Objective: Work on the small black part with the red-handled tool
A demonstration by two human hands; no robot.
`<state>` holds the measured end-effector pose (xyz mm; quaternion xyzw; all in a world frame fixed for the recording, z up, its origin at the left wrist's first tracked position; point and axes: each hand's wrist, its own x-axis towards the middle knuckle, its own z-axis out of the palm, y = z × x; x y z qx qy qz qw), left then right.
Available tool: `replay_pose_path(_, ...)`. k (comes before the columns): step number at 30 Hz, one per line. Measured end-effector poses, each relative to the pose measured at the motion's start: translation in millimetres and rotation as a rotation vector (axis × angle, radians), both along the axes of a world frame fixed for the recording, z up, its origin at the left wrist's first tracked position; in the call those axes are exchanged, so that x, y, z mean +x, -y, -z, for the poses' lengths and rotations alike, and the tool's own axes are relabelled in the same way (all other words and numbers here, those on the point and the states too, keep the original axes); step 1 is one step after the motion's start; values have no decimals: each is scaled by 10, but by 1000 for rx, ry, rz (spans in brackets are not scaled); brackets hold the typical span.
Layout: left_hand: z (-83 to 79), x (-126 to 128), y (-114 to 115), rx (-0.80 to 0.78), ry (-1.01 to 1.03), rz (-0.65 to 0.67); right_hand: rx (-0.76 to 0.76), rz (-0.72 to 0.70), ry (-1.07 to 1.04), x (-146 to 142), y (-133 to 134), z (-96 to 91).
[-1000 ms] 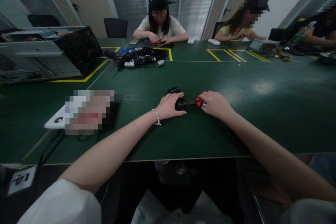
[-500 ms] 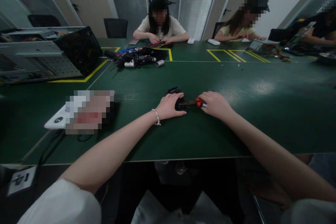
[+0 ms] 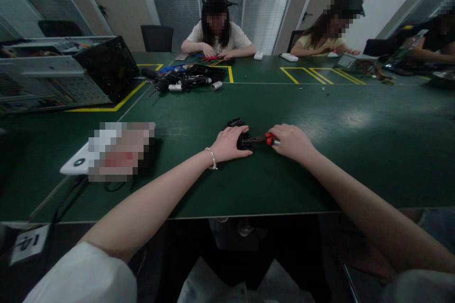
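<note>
A small black part [image 3: 239,124] rests on the green table [image 3: 320,161] in front of me. My left hand [image 3: 230,144] lies closed over it and holds it down. My right hand [image 3: 290,141] is closed around the red handle of a screwdriver [image 3: 266,139], whose dark shaft points left into the black part. Most of the part is hidden under my left fingers.
An open computer case [image 3: 57,73] stands at the far left. A heap of black tools and cables [image 3: 181,78] lies beyond the middle. A blurred flat object [image 3: 113,151] sits left of my arm. Three people work at the far side.
</note>
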<state>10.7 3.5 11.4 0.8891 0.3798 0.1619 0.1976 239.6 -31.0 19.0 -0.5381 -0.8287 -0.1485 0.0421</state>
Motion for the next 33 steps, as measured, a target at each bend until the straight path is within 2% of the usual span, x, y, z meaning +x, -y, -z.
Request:
replay_pose_path(8,17,9,-8,2,0,-3,52,-24,44,-10,15,-31)
replay_pose_path(19,-19,11,16,-6,-6,-12,-25,10,-9,1,0,3)
replay_pose_path(27,-4,5,10,4,-8,-7,40,-23,19,-4,10,-16)
replay_pose_path(33,6,9,3,16,-6,-15,15,-18,2,13,-5,18)
